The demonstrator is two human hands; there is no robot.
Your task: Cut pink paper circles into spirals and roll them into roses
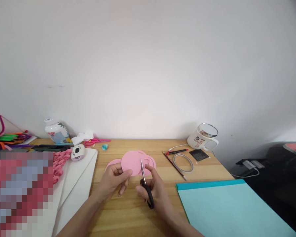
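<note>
Pink paper circle (130, 163): pinched by left hand's (110, 180) thumb and fingers; outline looks already round.
Scissors (150, 196): gripped by right hand's (160, 195) fingers, blades at the circle's edge.
Pink pieces (150, 160): beyond right fingertips, one with cut-out; what remains, cannot tell.

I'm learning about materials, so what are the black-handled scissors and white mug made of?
The black-handled scissors seem to have smooth metal blades, since they gleam silver, and handles probably of black plastic. The white mug looks smooth and slightly shiny: maybe glazed ceramic or painted metal.
</note>
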